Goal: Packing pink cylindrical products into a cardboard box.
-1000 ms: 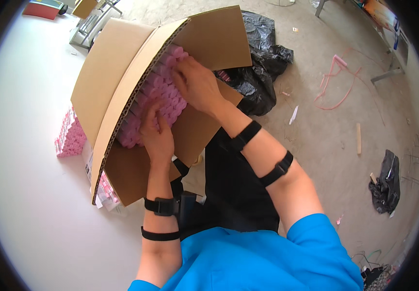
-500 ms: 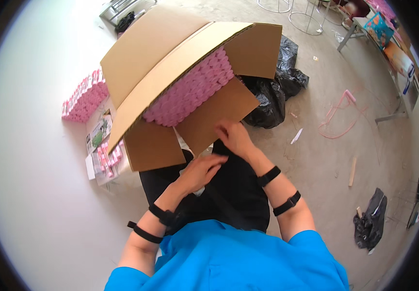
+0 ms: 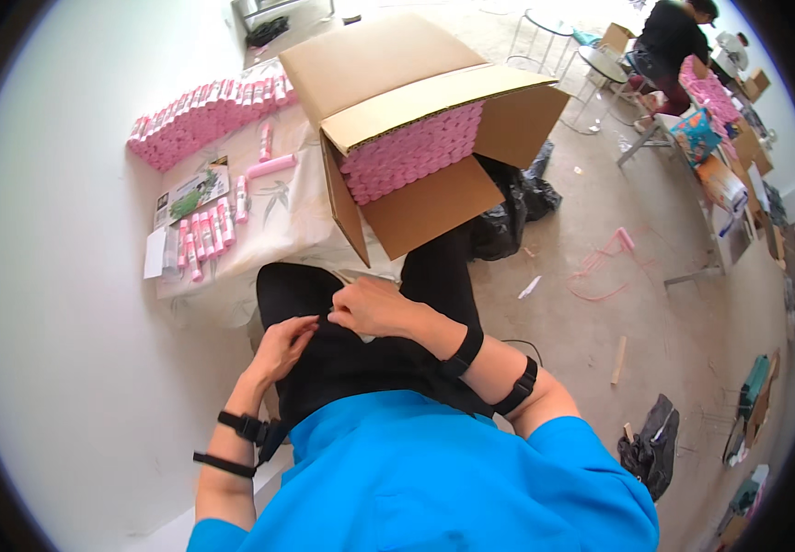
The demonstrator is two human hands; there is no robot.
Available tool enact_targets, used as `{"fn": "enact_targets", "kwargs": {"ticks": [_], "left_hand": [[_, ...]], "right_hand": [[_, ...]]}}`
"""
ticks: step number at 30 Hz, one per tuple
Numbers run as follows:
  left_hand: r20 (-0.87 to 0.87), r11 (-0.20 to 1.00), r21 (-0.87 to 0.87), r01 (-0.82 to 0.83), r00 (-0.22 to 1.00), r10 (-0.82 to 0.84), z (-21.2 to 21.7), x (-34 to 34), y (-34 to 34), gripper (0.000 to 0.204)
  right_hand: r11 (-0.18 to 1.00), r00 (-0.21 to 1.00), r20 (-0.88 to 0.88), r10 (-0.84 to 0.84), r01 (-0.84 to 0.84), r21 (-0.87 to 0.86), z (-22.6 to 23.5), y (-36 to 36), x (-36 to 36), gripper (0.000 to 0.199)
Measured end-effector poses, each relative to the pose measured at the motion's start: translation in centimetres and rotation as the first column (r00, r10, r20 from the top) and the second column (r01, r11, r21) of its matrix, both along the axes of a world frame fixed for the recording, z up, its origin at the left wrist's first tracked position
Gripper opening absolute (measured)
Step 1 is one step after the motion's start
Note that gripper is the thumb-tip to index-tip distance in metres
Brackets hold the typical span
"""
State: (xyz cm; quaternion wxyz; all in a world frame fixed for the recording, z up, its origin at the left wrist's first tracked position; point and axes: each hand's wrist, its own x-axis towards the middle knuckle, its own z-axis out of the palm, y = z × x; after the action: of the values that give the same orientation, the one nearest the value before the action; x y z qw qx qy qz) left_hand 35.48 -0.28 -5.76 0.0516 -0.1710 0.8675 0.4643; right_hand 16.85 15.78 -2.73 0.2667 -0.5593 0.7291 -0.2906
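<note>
A small pale scrap (image 3: pixel 367 337) lies on the black lap (image 3: pixel 342 359), partly tucked under the right hand (image 3: pixel 374 308), just below its fingers (image 3: pixel 340 313); its kind cannot be told. Right fingers are drawn together, curled down against the lap at the scrap; whether they pinch it cannot be told. The left hand (image 3: pixel 280 348) rests flat on the lap just beside, fingers (image 3: pixel 301 324) slightly apart, clamped on nothing, tips close to the right hand without clear contact. Both forearms carry black straps (image 3: pixel 236 442). Ahead of the knees a cardboard box (image 3: pixel 397 120) lies on its side, flaps open toward the person, packed with pink tubes (image 3: pixel 411 152) end-on. It sits on a pale patterned sheet (image 3: pixel 296 207) over the table. On the sheet to the left: a row of loose pink sticks (image 3: pixel 204 235), a printed leaflet (image 3: pixel 190 193), a white card (image 3: pixel 155 253), and farther back a stacked block of pink tubes (image 3: pixel 200 120). Right of the box a black bag (image 3: pixel 512 207) lies on the concrete floor (image 3: pixel 655 304), with pink strapping (image 3: pixel 604 267) and a wood strip (image 3: pixel 618 359) scattered. At far upper right another person (image 3: pixel 669 41) sits at a cluttered table (image 3: pixel 720 129).
</note>
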Motion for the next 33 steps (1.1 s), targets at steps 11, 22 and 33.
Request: {"fn": "enact_targets", "kwargs": {"ticks": [11,22,33], "left_hand": [[-0.032,0.993,0.103,-0.060,0.997,0.064,-1.1,0.8,1.7,0.027],[0.042,0.998,0.041,0.042,0.998,-0.044,-2.2,0.0,4.6,0.028],[0.023,0.999,-0.037,0.023,0.999,-0.022,-5.3,-0.3,3.7,0.029]], "right_hand": [[0.509,0.678,0.287,-0.677,0.713,-0.482,-2.0,0.8,-7.4,0.022],[0.753,0.803,-0.183,-0.567,0.415,-0.511,-1.2,-3.5,-9.9,0.058],[0.788,0.866,-0.085,-0.492,0.402,-0.466,-3.2,-4.4,-11.0,0.045]]}}
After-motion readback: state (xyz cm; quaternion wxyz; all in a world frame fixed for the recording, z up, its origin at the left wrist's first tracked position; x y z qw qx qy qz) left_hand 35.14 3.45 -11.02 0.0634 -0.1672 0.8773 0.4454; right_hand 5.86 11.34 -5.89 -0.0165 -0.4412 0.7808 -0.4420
